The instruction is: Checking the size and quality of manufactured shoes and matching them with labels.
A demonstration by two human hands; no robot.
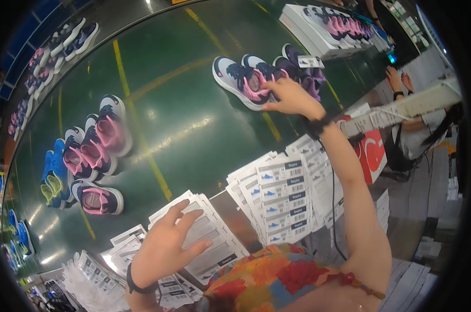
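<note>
My right hand (293,98) reaches over the green work surface, its thumb and fingers closed round the heel of a white, navy and pink sneaker (236,80). Similar navy and pink sneakers (256,63) and a dark purple sneaker (291,54) stand close behind it, partly covered by my hand. A small white tag (309,62) rests on the purple one. My left hand (166,243) is open, fingers spread, above a stack of printed label sheets (210,229). Whether it touches the sheets I cannot tell.
More label sheets (283,200) lie along the near edge. Navy and pink sneakers (110,127) and blue sneakers (56,171) stand at left. White boxes bearing a shoe row (334,26) are far right. A red box (371,156) and a co-worker's hands (396,80) appear at right.
</note>
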